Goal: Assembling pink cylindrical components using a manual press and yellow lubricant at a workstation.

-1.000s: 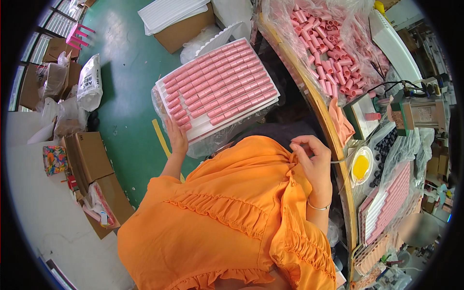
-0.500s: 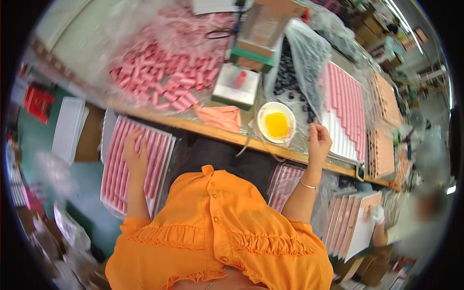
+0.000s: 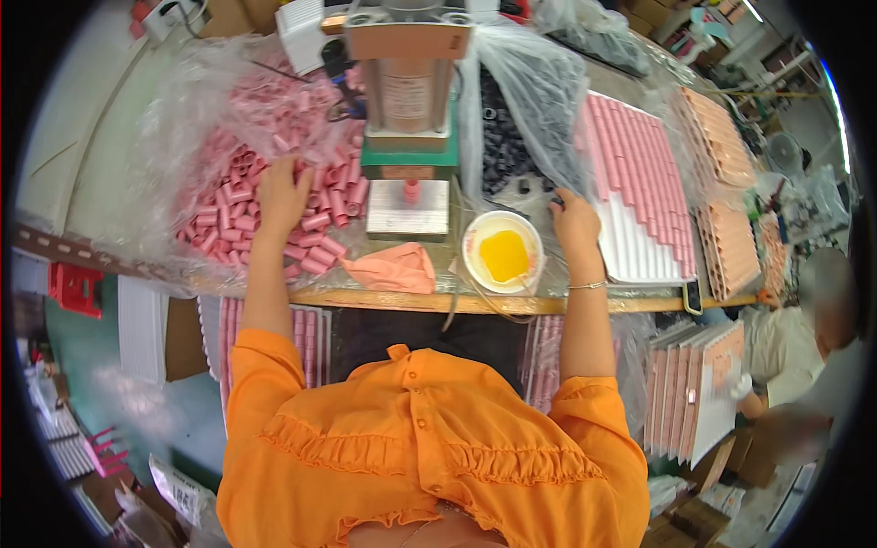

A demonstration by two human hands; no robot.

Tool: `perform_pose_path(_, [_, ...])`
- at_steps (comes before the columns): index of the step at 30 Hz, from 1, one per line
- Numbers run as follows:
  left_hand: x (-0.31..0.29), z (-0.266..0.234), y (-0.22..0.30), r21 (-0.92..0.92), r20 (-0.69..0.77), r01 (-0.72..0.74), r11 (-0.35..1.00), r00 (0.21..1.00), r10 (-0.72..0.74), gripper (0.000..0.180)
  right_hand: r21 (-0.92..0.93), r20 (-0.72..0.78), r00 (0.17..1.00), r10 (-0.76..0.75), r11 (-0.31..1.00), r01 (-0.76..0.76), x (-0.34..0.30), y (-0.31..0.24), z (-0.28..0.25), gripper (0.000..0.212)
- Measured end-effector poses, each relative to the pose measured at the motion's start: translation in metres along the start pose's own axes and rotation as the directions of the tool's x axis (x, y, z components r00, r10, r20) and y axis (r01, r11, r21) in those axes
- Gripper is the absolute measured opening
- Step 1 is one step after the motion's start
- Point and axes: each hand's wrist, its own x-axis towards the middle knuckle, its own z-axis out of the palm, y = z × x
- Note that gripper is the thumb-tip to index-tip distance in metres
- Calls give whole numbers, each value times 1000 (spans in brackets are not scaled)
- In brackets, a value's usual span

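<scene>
My left hand point(image 3: 284, 196) reaches into a heap of short pink tubes point(image 3: 224, 215) on the bench, its thumb and fingers apart over them; the fingertips are partly lost among the tubes. At the heap of small black caps point(image 3: 513, 151), my right hand point(image 3: 577, 226) pinches a small black cap point(image 3: 555, 203). Between the hands stands a bench press point(image 3: 408, 100) with a green band. Under it, a small pink piece point(image 3: 411, 190) sits upright on a metal block point(image 3: 407, 219). Beside the block is a white bowl point(image 3: 533, 265) with a yellow substance in it.
An orange cloth point(image 3: 393, 268) lies by the bench edge. To the right is a white ridged tray point(image 3: 630, 239) partly filled with rows of pink tubes, with peach ridged trays point(image 3: 726, 247) beyond. Clear plastic sheeting point(image 3: 534, 78) drapes near the caps. A co-worker point(image 3: 786, 352) sits at right.
My left hand has gone from the filled tray beside my lap up to the pink tube heap. My right hand has moved to the black caps and taken one. My view has shifted, showing more of the press.
</scene>
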Motion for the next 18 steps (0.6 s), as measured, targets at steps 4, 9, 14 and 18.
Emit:
perform_pose_path(4, [-35,-16,21,-224,86,30,974,996,-11,32,-61,46,998,-50,997,53,7,3,3,18])
perform_pose_path(9, [-57,-38,31,-235,161,-73,969,981,113,35,7,8,1000,12,1000,-12,-7,11,0,12])
perform_pose_path(14, [-63,-36,32,69,-71,-127,990,989,132,39,447,-1,998,-61,893,55,-49,-16,-40,13])
perform_pose_path(18, [-54,-32,26,150,16,-126,981,992,125,37,561,-111,954,-280,775,293,-88,-39,-57,12])
